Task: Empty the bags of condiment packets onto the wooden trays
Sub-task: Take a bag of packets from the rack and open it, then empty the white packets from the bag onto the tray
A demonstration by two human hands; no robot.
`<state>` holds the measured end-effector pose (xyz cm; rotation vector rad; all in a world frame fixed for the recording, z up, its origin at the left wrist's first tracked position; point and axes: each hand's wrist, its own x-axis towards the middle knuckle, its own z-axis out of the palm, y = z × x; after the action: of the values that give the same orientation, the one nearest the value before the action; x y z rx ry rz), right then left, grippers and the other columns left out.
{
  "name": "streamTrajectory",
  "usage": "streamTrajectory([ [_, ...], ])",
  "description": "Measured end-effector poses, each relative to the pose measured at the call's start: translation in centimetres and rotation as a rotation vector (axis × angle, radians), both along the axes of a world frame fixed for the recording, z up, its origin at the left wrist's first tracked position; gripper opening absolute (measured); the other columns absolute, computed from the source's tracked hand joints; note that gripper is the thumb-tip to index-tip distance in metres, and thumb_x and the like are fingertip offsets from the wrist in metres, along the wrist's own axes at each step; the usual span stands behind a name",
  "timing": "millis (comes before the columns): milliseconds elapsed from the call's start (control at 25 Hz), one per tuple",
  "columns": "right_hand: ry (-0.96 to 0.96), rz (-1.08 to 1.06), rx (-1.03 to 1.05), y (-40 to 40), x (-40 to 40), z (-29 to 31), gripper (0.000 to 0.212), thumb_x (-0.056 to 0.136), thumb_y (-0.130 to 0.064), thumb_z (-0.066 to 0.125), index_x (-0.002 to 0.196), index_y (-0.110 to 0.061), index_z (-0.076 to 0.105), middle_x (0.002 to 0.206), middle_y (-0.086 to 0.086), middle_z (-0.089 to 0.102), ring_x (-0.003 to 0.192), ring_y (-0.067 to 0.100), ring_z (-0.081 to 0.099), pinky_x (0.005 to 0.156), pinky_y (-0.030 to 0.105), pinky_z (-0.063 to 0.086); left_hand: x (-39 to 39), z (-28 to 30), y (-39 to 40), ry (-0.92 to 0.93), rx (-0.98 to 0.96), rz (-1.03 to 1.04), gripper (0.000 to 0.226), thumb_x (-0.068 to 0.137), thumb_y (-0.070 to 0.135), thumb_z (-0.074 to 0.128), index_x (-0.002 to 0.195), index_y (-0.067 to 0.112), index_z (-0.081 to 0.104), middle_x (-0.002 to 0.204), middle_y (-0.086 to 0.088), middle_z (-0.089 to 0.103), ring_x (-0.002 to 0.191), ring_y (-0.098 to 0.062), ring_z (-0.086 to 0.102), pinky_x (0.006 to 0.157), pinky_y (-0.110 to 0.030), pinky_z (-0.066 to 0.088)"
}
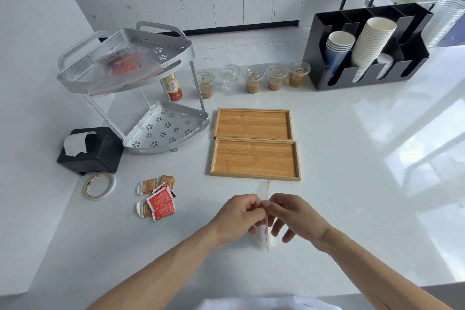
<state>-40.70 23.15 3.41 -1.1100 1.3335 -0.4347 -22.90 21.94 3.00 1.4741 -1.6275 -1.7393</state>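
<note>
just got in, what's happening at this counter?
A person is holding a small clear zip bag above the counter, pinching its top between the left hand and right hand, apparently to open it. Both wooden trays hold nothing yet. Another bag of packets lies on the top shelf of the metal rack, and loose packets lie on the counter left of the hands.
</note>
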Motion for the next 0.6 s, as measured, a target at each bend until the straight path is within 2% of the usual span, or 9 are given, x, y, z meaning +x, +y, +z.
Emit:
streamTrajectory([
  [160,0.058,0.042,-0.080,0.0,-0.5,0.0,0.022,0.095,-0.028,0.058,0.081,-0.013,0.067,0.070,-0.002,0.071,0.065,0.011,0.067,0.051,0.025,0.052,0.2,0.0,0.0,-0.036,-0.015,0.024,0.015,0.087,0.022,0.057,0.074,0.016,0.063,0.070,0.006,0.068,0.069,-0.008,0.063,0.064,-0.025,0.058],
  [360,0.244,0.138,-0.278,-0.7,-0.1,0.3,0.019,0.090,-0.020,0.060,0.074,-0.012,0.067,0.060,0.000,0.069,0.051,0.007,0.062,0.044,0.022,0.050,0.0,0.3,0.1,-0.322,-0.317,-0.052,0.020,0.085,0.032,0.053,0.070,0.019,0.056,0.064,0.007,0.060,0.059,-0.011,0.051,0.063,-0.039,0.051],
  [440,0.314,0.142,-0.306,-1.1,-0.6,0.6,0.020,0.087,-0.019,0.059,0.068,-0.013,0.064,0.056,-0.001,0.067,0.045,0.006,0.058,0.042,0.021,0.049,0.6,0.9,-0.4,-0.386,-0.426,-0.005,0.019,0.083,0.030,0.054,0.067,0.019,0.054,0.060,0.008,0.057,0.058,-0.013,0.049,0.062,-0.040,0.048],
  [600,0.519,0.102,-0.365,-1.7,-3.7,1.7,0.022,0.079,-0.022,0.062,0.057,-0.021,0.059,0.048,-0.002,0.063,0.037,0.005,0.051,0.038,0.017,0.040,3.8,1.6,-2.0,-0.427,-0.462,0.132,0.017,0.079,0.025,0.061,0.065,0.016,0.059,0.056,0.008,0.057,0.058,-0.015,0.051,0.062,-0.037,0.048],
])
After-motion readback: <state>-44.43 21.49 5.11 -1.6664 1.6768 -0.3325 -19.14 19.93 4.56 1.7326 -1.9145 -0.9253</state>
